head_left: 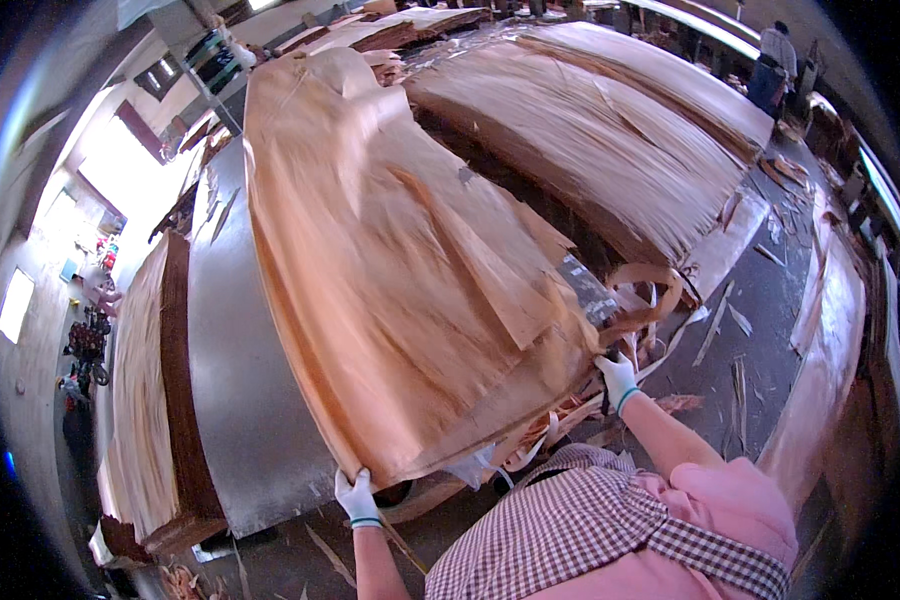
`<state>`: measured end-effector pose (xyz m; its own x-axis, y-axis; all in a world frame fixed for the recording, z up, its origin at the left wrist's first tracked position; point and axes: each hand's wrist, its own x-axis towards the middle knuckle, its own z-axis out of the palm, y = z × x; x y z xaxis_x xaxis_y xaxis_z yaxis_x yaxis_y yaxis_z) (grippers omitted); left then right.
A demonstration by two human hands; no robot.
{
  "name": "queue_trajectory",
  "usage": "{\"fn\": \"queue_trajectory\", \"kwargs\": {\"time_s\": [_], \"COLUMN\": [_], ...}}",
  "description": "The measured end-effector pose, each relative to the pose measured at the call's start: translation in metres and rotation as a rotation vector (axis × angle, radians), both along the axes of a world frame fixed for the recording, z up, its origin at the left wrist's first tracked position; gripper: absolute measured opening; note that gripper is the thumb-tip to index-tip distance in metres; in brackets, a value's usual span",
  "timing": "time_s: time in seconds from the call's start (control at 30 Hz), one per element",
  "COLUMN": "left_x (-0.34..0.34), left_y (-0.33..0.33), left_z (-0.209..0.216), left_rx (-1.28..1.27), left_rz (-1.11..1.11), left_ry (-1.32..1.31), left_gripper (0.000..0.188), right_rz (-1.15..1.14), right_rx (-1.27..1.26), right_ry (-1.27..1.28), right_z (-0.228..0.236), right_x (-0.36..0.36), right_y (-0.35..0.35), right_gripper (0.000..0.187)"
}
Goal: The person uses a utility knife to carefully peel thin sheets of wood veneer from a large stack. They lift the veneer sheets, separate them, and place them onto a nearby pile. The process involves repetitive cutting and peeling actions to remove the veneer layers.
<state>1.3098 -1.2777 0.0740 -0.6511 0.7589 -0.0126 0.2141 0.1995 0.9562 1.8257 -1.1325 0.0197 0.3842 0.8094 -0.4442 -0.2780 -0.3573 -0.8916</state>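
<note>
A long, thin sheet of wood veneer (370, 300) stretches away from me, its surface rippled and its right edge ragged. My left hand (357, 498), in a white glove with a teal cuff, is closed on the near left corner of this sheet. At the near right corner my right hand (618, 380), gloved the same way, is closed on the sheet's edge. Something small and dark shows beside the right fingers, too little to name. A curled strip of veneer (660, 300) loops up just past that hand. The sheet lies partly over a smooth grey metal tabletop (245, 400).
Stacks of veneer stand at the left (145, 400) and far right (590, 130). Torn strips (738, 400) litter the dark floor on the right. Another person (773, 65) is at the far right, and more veneer (830, 330) lies along the right side.
</note>
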Motion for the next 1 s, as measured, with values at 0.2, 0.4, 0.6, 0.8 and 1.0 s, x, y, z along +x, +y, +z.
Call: {"fn": "queue_trajectory", "kwargs": {"time_s": [0.2,0.4,0.6,0.8,1.0], "left_x": [0.011,0.020,-0.020,-0.012,0.036], "left_y": [-0.002,0.036,0.122,0.158,0.149], "left_z": [-0.020,-0.018,-0.017,0.006,0.027], "left_rx": [0.000,-0.032,-0.031,-0.260,-0.153], "left_rz": [0.038,0.059,-0.032,-0.031,-0.196], "left_ry": [0.017,-0.018,-0.088,0.021,0.674], "left_gripper": [0.031,0.027,0.027,0.034,0.023], "right_rz": [-0.073,0.000,0.022,-0.020,0.156], "right_rx": [0.059,0.116,0.283,-0.076,0.390], "right_ry": [-0.062,-0.230,-0.652,-0.767,-0.986], "right_z": [0.000,0.016,0.015,0.017,0.067], "right_x": [0.018,0.025,0.017,0.037,0.003], "right_y": [-0.007,0.049,0.171,0.222,0.225], "right_gripper": [0.018,0.024,0.028,0.026,0.033]}}
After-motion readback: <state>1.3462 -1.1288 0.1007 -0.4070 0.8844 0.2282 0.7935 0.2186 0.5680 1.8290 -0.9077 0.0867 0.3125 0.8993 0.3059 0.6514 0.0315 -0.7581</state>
